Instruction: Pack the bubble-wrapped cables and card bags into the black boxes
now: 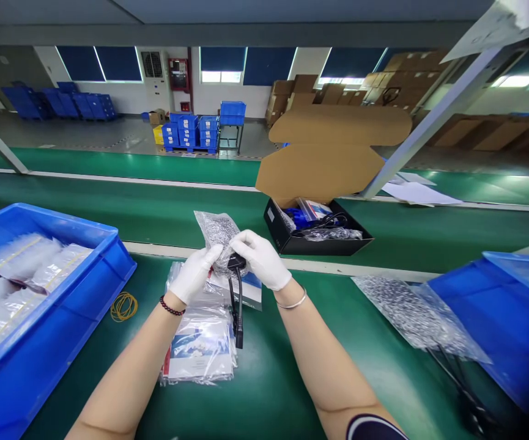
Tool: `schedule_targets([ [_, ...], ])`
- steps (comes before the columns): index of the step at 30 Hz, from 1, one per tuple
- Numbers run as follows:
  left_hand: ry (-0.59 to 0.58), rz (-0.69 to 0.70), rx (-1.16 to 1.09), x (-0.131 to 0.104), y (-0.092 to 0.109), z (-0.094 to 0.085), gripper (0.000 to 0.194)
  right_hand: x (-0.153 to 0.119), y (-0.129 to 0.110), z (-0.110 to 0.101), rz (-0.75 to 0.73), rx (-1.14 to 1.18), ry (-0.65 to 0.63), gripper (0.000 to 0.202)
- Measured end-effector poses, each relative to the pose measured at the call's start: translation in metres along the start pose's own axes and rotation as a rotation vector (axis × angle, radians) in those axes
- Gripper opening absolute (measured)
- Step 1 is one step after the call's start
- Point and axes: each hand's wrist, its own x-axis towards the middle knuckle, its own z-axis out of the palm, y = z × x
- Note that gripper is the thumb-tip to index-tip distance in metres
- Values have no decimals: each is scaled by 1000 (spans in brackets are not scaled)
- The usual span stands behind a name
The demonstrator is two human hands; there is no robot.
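Both my hands wear white gloves and meet over the middle of the green bench. My left hand pinches the left edge of a clear bubble-wrap bag. Fingers of my right hand close on the bag's right side, just above a black plug. Black cable ends hang down from it. Below lies a stack of plastic-wrapped booklets, partly covered by my left hand and the cable. Past my hands, an open black box with a brown cardboard lid holds a bubble-wrapped item, blue material and black cable.
On the left, a blue bin holds packed white pouches. Yellow rubber bands lie beside it. To the right are a bubble-wrap bag with black cables and another blue bin. A slanted metal post rises behind the box.
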Motion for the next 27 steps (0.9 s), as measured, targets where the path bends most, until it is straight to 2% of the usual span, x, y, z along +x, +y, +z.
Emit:
schedule_targets([
  [2, -11, -5, -20, 1, -2, 0, 52, 0, 0, -1, 4, 5, -2, 28],
  [4, -49, 6, -138, 4, -4, 0, 48, -1, -3, -2, 16, 36, -16, 27],
  [6, -106, -2, -401, 8, -5, 1, 35, -3, -8, -5, 25, 88, -87, 30],
  [7, -134, -23, -563, 9, -4, 2, 30, -5, -12, -6, 16, 121, -135, 38],
  [9, -168, -93, -849, 11, 0, 4, 29, -7, -17, -9, -13, 187, -217, 59],
  [11, -169, -150, -1022, 12, 4, 6, 31, -8, -19, -12, -4, 206, -216, 70],
  [14, -178, -179, -1158, 12, 5, 7, 30, -6, -16, -14, 45, 94, -57, 51],
  [16, -210, -187, -1205, 12, 2, 7, 28, -5, -12, -15, 27, -16, 63, 30],
  [18, -228, -185, -1218, 11, -3, 7, 25, -5, -10, -14, -7, -115, 151, 21],
  [21, -244, -167, -1171, 11, -11, 8, 27, -8, -13, -11, -61, -244, 281, 21],
  [24, -282, -125, -1032, 11, -12, 12, 35, -12, -19, -7, -104, -301, 442, 25],
  [26, -300, -90, -957, 10, -9, 14, 37, -13, -23, -6, -103, -255, 463, 29],
  [27, -293, -78, -949, 9, -7, 14, 37, -13, -25, -6, -86, -179, 417, 31],
])
